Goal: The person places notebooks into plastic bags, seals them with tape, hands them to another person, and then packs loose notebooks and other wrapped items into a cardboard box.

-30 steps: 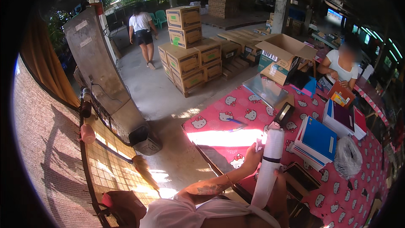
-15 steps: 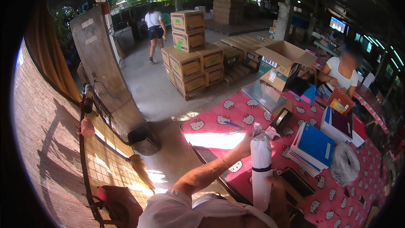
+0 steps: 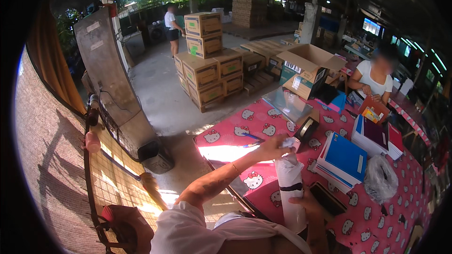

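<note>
A long white wrapped roll (image 3: 289, 188) with a black band round its middle stands tilted in front of me at the table's near side. My right hand (image 3: 305, 204) is closed round its lower part. Just above its top end, my left hand (image 3: 274, 148) pinches a small crumpled whitish piece of wrapping (image 3: 288, 143); whether this piece joins the roll I cannot tell. Beside the roll, on the right, lies a dark open box (image 3: 327, 200). Beyond my left hand sits a roll of dark tape (image 3: 307, 130).
The table has a pink patterned cover (image 3: 254, 181). Blue notebooks (image 3: 346, 157) are stacked right, next to a clear plastic bag (image 3: 381, 178). An open carton (image 3: 308, 73) stands at the far edge. Across the table a person (image 3: 374, 77) handles a brown folder (image 3: 374, 110). Stacked cartons (image 3: 202, 73) stand beyond.
My left hand has moved slightly up, off the roll's top, with the crumpled wrapping. The roll's top now looks lower and looser. The walking person in the background has turned.
</note>
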A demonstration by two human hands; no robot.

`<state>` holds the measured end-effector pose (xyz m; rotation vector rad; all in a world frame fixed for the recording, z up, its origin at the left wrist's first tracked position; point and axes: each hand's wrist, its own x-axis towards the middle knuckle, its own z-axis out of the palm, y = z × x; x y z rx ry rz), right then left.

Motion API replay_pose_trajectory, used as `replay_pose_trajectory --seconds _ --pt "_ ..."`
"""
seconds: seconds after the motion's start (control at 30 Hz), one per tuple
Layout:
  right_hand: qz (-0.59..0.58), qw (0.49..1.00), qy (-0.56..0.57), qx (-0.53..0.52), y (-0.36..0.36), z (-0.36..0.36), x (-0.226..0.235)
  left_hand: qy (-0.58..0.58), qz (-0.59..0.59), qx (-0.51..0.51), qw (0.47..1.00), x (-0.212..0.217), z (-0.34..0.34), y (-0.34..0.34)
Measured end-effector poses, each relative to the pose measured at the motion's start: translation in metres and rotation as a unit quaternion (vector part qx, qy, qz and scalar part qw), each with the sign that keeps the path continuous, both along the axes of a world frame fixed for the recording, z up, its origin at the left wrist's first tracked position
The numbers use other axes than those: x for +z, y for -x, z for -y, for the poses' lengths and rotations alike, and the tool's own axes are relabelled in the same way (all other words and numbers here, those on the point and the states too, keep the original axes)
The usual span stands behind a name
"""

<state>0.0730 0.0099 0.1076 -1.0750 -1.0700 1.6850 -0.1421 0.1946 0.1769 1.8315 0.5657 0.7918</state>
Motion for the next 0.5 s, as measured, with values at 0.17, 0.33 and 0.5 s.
replay_pose_trajectory --seconds 0.17,0.33,0.5 --pt "0.021 0.999 -0.046 -0.019 0.008 0.001 0.01 -0.056 -0.142 -0.027 0.988 0.028 0.037 -0.008" --pt "0.111 0.989 -0.084 -0.04 0.017 0.009 0.012 -0.013 -0.077 0.053 0.996 -0.009 0.032 -0.024" --pt "0.213 0.96 -0.142 -0.113 0.03 0.019 0.019 0.12 0.032 0.027 0.992 -0.028 0.019 -0.033"
